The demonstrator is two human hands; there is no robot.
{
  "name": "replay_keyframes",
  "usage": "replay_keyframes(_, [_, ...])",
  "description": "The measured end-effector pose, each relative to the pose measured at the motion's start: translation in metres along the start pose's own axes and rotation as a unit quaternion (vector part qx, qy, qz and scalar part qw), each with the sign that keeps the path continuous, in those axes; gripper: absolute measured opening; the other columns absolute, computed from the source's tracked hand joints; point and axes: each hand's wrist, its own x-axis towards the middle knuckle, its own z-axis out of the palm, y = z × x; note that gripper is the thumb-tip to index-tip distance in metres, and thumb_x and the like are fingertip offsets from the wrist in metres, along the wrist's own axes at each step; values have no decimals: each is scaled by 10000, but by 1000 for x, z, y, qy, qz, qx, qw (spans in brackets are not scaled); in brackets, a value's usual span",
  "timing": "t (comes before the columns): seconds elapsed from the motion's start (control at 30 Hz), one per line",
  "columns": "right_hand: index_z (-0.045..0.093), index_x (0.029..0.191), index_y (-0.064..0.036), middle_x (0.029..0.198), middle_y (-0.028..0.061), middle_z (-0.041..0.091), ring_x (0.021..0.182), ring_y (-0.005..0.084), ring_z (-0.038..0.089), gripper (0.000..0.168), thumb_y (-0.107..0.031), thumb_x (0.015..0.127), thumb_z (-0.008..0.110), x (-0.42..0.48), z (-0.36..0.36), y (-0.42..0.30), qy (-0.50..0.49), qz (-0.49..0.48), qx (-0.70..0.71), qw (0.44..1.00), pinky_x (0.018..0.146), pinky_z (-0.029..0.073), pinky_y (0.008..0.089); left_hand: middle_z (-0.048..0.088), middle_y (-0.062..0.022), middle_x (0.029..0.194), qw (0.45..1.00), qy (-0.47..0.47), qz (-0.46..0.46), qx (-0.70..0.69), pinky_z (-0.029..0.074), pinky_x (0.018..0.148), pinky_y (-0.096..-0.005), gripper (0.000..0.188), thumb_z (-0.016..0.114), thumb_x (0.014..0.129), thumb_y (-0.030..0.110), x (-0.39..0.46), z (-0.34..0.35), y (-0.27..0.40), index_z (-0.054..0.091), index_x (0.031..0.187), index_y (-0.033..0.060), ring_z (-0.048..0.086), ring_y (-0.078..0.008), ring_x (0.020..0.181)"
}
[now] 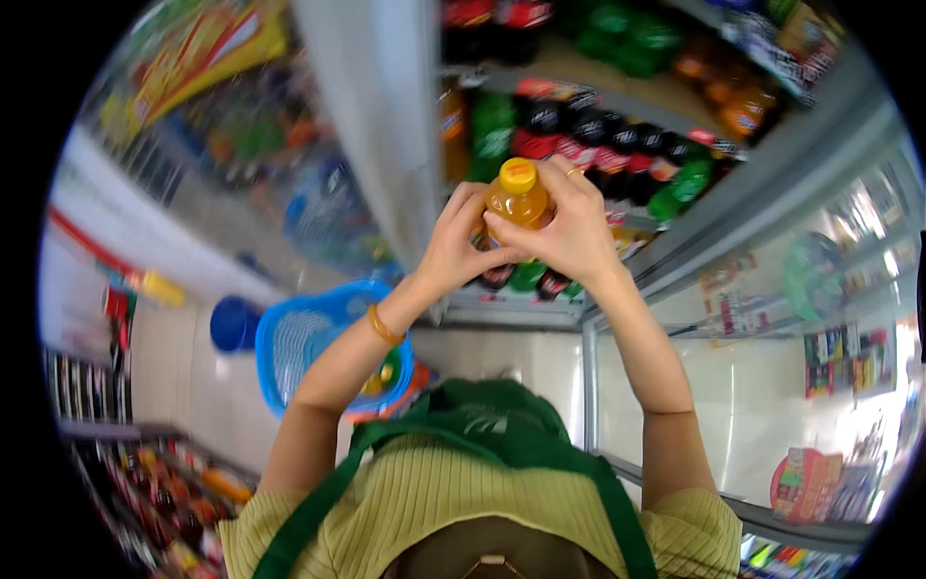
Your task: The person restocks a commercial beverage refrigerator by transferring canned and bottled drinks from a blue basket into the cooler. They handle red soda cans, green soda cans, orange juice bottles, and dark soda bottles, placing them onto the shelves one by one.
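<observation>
Between my two hands is a plastic bottle of orange drink [518,199] with a yellow cap, held roughly upright in front of a drinks fridge. My left hand [463,235] wraps its left side. From the right, my right hand [571,217] grips it near the shoulder, thumb across the front; a ring is on one finger. The bottle's lower part is hidden by my hands. Behind it, dark cola bottles [622,141] with red labels and a green bottle [494,137] fill a fridge shelf.
Below my left forearm stands a blue plastic basket [271,347] with a few yellow and green items inside. A dark blue bucket [235,324] is beside it. The glass fridge door [723,405] stands swung out at my right. Bottles fill a lower-left rack [170,492].
</observation>
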Motion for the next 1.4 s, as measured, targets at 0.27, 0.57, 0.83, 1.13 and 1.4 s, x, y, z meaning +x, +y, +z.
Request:
replay_keyframes(0.27, [607, 1052, -40, 986, 195, 673, 940, 369, 660, 525, -357, 693, 822, -60, 225, -52, -332, 112, 158, 923, 804, 520, 431, 564, -132, 1133, 957, -75, -241, 141, 507, 874, -379, 675, 869, 714, 319, -222, -152, -54, 594, 1243, 3, 571, -298, 1060])
replay_keyframes(0.57, [538, 1134, -82, 993, 213, 659, 928, 385, 676, 622, -319, 653, 854, -173, 427, -71, -509, 138, 52, 848, 728, 562, 480, 636, -190, 1296, 845, -46, -528, 74, 501, 981, -414, 592, 692, 804, 70, -401, -187, -134, 533, 1372, 17, 613, -315, 1206])
replay_keyframes(0.83, [455, 1169, -78, 1128, 256, 580, 1064, 438, 616, 537, 41, 718, 720, -262, 496, -59, -496, 266, -29, 826, 842, 549, 503, 651, -202, 1269, 806, -12, -592, -3, 513, 982, -408, 558, 613, 835, 54, -477, -139, -187, 547, 1389, 50, 649, -347, 1145])
replay_keyframes(1.13, [626, 1183, -9, 1092, 212, 696, 1064, 362, 658, 405, -116, 810, 738, -265, 472, -33, -524, 332, 77, 781, 885, 541, 447, 655, -245, 1188, 833, -76, -546, 58, 524, 921, -460, 503, 520, 820, -7, -472, -132, -187, 609, 1308, 71, 640, -416, 1078])
replay_keyframes(1.4, [632, 1175, -22, 981, 94, 712, 845, 153, 669, 288, -165, 930, 684, -216, 322, 24, -356, 375, 340, 785, 755, 546, 300, 696, -211, 1036, 847, -201, -483, 98, 558, 821, -417, 275, 562, 875, 46, -312, -128, -123, 680, 1122, 26, 695, -360, 936])
